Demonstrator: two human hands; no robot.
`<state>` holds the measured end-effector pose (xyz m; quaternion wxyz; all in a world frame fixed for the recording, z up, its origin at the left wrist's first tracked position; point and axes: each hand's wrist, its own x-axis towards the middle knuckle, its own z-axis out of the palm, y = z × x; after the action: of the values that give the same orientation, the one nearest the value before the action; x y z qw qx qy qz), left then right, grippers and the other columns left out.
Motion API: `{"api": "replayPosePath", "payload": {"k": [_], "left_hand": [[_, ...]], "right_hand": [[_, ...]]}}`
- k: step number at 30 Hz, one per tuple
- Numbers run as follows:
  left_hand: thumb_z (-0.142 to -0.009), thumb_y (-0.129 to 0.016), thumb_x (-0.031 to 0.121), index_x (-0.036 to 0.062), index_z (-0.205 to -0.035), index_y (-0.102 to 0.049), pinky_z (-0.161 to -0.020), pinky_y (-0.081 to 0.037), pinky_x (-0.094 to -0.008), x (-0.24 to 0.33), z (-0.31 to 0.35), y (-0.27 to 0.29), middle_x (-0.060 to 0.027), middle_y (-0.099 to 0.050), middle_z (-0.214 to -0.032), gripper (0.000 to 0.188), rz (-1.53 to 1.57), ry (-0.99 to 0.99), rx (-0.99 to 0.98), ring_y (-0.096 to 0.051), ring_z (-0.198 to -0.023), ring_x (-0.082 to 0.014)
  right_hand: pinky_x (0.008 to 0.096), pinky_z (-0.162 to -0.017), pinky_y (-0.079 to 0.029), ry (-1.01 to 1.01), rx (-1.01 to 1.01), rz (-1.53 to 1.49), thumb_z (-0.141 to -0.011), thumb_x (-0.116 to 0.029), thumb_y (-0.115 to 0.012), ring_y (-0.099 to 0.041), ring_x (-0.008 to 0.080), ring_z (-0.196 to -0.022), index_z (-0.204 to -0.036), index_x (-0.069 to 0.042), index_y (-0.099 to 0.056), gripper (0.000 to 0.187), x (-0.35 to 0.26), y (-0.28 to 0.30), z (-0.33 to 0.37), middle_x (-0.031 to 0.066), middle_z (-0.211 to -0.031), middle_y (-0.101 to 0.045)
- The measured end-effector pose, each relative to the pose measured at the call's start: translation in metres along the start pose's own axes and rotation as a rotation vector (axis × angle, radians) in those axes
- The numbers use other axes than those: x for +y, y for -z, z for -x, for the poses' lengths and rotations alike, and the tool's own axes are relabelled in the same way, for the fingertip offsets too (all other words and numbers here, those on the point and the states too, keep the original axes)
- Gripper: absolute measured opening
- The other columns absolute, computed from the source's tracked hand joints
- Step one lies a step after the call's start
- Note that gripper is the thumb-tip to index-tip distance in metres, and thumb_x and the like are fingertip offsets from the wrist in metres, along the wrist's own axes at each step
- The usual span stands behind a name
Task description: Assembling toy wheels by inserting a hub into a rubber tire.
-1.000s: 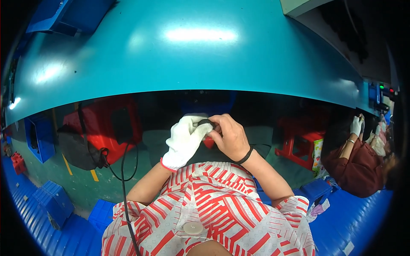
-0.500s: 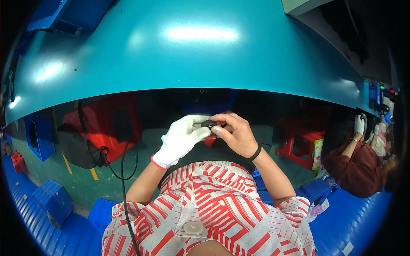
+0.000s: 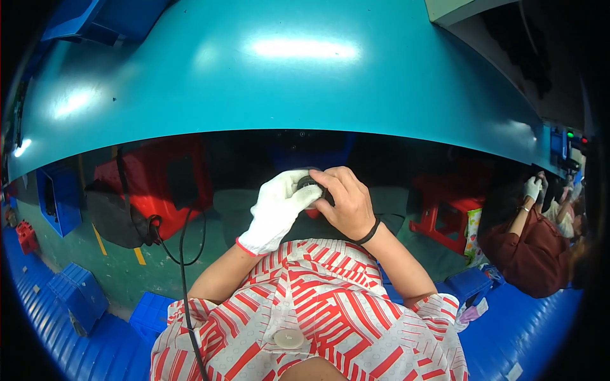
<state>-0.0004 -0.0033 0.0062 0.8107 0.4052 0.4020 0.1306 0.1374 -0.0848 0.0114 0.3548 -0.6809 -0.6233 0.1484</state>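
A small round black part is pinched between my two hands, just short of the table's near edge and above my lap. My left hand, in a white knitted glove with a red cuff, closes on it from the left. From the right, the bare fingers and thumb of my right hand grip the same part, a black band round that wrist. Fingers cover much of the part, so its exact kind cannot be made out.
A glossy teal table curves across ahead, with a blue bin at its far left. Red stools stand below on both sides. A black cable hangs along my left. At right sits another person in dark red, one hand gloved.
My hands have shifted their hold on the black part, and it is now turned to show more of its round face. My right hand's fingers are more upright.
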Motion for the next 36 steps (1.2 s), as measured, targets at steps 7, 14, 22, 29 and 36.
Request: {"api": "replayPosePath", "payload": {"k": [7, 14, 22, 29, 36], "left_hand": [[-0.086, -0.062, 0.008, -0.0068, -0.11, -0.059, -0.07, -0.052, -0.024, 0.001, -0.008, 0.002, -0.0112, -0.064, -0.095, 0.028, 0.031, 0.085, -0.044, -0.063, -0.08, -0.0129], [-0.08, -0.07, 0.012, -0.0048, -0.096, -0.064, -0.06, -0.046, -0.0203, 0.009, -0.017, 0.028, -0.0052, -0.065, -0.079, 0.024, -0.385, 0.155, -0.219, -0.059, -0.067, -0.01], [-0.08, -0.068, 0.004, -0.0087, -0.122, -0.049, -0.071, -0.05, -0.0228, 0.001, -0.004, 0.002, -0.0115, -0.062, -0.098, 0.048, 0.073, 0.021, -0.056, -0.059, -0.082, -0.012], [-0.08, -0.067, 0.004, -0.0054, -0.118, -0.052, -0.068, -0.048, -0.022, 0.003, -0.003, -0.003, -0.0093, -0.061, -0.092, 0.042, -0.182, -0.105, 0.014, -0.058, -0.078, -0.01], [-0.078, -0.072, 0.013, -0.0036, -0.081, -0.063, -0.053, -0.043, -0.022, 0.002, -0.018, 0.019, -0.0062, -0.061, -0.068, 0.019, -0.279, 0.041, -0.126, -0.055, -0.061, -0.0075]], "right_hand": [[0.0322, -0.065, -0.05, 0.02, -0.012, 0.017, -0.062, -0.006, -0.076, -0.058, 0.0269, -0.078, -0.104, 0.0, -0.058, 0.045, 0.003, -0.002, 0.007, 0.0125, -0.087, -0.058], [0.0287, -0.06, -0.05, -0.13, -0.223, -0.183, -0.068, -0.01, -0.077, -0.059, 0.0201, -0.069, -0.11, -0.003, -0.057, 0.046, 0.007, 0.011, 0.004, 0.0095, -0.084, -0.057], [0.0314, -0.068, -0.05, -0.121, -0.046, -0.015, -0.063, -0.011, -0.079, -0.058, 0.0238, -0.079, -0.11, -0.005, -0.059, 0.052, 0.001, 0.005, 0.003, 0.0099, -0.09, -0.058], [0.0316, -0.068, -0.048, -0.017, -0.04, -0.043, -0.062, -0.014, -0.079, -0.057, 0.0244, -0.083, -0.108, -0.004, -0.062, 0.05, 0.008, -0.003, 0.008, 0.0104, -0.095, -0.06], [0.0315, -0.071, -0.05, -0.177, -0.199, -0.184, -0.067, -0.013, -0.078, -0.058, 0.025, -0.089, -0.114, -0.005, -0.059, 0.052, 0.003, 0.004, 0.004, 0.011, -0.101, -0.059]]}}
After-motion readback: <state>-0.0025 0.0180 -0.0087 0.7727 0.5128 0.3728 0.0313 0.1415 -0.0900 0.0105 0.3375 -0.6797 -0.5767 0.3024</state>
